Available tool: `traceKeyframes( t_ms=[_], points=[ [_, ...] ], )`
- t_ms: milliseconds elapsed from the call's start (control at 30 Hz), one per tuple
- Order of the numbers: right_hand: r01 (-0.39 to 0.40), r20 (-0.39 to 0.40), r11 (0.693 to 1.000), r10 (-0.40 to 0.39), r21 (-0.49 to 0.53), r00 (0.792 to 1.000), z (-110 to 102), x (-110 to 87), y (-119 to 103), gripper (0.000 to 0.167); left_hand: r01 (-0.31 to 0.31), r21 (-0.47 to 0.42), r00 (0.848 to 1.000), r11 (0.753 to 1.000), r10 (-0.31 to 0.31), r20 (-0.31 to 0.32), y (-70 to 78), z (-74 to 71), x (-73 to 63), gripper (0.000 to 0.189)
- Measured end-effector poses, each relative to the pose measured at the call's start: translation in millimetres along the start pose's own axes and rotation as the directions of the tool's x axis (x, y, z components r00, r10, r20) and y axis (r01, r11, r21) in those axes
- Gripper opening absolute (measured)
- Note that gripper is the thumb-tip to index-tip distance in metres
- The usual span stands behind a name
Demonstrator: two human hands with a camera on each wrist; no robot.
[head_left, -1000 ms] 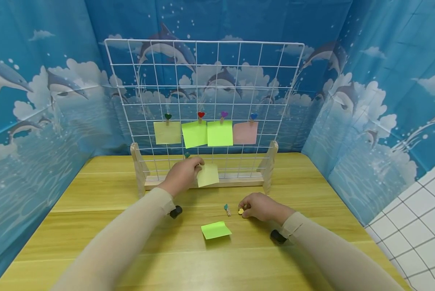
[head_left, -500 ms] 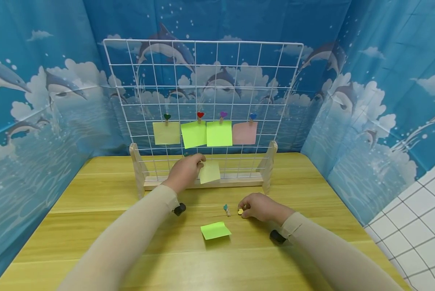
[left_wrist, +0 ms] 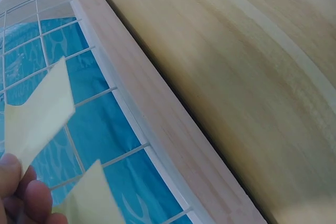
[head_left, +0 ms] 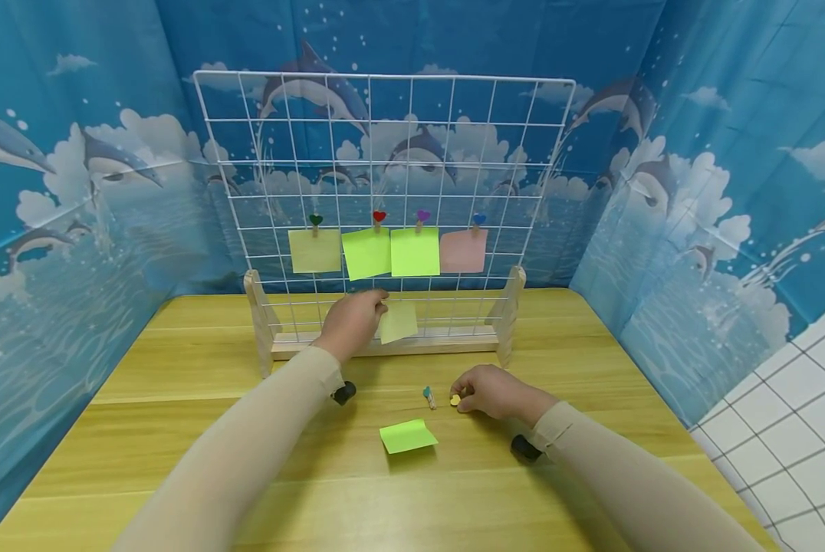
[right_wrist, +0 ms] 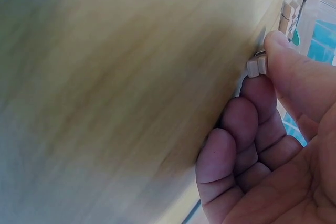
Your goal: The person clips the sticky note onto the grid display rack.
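Note:
My left hand pinches a pale yellow sticky note by its left edge, in front of the lower bars of the white wire grid. In the left wrist view, thumb and fingertips hold this note; a second pale yellow paper shows partly behind the fingers. My right hand, low over the table, pinches a small wooden clothespin with a yellow top. Just left of it lies another clothespin with a teal top.
Across the grid's middle hang a pale yellow note, two bright green notes and a pink note, under heart-topped clothespins. A loose green note lies on the wooden table. Wooden feet hold the grid up.
My left hand has shifted slightly up and right with the pale yellow note, closer to the grid. A green clip seen above that hand earlier is now hidden. My right hand stays put.

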State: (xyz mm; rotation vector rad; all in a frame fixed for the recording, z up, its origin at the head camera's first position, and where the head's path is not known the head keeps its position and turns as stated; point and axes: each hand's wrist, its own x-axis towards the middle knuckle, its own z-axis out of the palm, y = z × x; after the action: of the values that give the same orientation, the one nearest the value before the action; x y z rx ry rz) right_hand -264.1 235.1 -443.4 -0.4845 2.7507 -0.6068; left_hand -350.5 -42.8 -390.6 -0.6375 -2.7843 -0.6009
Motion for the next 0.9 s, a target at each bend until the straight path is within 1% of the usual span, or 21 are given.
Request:
traceKeyframes(
  t_ms=[267,400,600,767,900],
  points=[
    [0.006,-0.003,1.0,-0.006,-0.003,1.0,0.0,1.4,1.8,0.017,-0.008,0.042,1.0,0.999,0.008,0.007,2.4,-1.9,3.6,0.03],
    [0.009,-0.002,1.0,-0.009,-0.005,1.0,0.7,2.5,3.2,0.017,0.0,0.042,1.0,0.999,-0.001,0.009,2.5,-2.7,5.0,0.029],
    [0.005,-0.002,1.0,-0.005,-0.01,1.0,0.8,2.7,3.1,0.017,0.007,0.038,1.0,0.999,-0.007,-0.004,3.6,-4.1,5.4,0.027],
    [-0.017,0.008,1.0,0.017,0.003,1.0,-0.3,0.8,0.1,0.018,0.006,0.027,1.0,1.0,-0.005,-0.004,5.1,-5.4,4.8,0.026],
    [-0.033,0.012,0.999,0.033,0.02,0.999,-0.8,-0.2,-2.1,0.02,0.017,0.014,1.0,1.0,-0.017,-0.001,5.4,-5.1,5.0,0.026]
  ],
)
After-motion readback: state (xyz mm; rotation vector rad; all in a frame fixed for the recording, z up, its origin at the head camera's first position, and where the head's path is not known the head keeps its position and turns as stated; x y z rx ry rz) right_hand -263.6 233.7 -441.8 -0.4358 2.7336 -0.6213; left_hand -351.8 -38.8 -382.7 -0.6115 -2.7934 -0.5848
